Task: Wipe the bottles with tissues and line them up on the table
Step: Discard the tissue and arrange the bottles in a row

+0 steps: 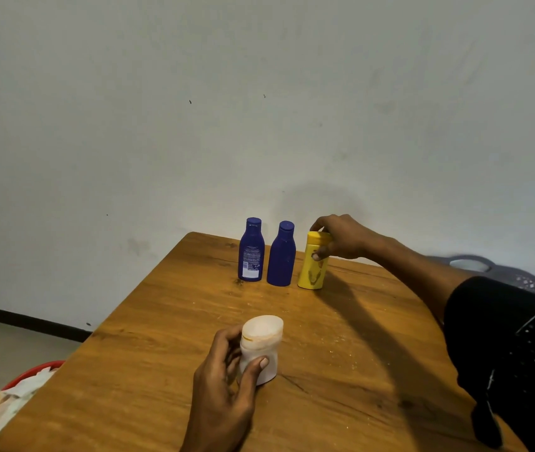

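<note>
red bin [15, 383] low left, grey basket [475, 265] right, pale wall [259, 93]

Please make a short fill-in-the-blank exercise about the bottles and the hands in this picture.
1. The right hand grips the ____ bottle near its cap.
2. The left hand holds the ____ bottle, nearer the camera.
3. ____ blue bottles stand upright on the wooden table, left of the right hand's bottle.

Missing words: yellow; white; two
</note>
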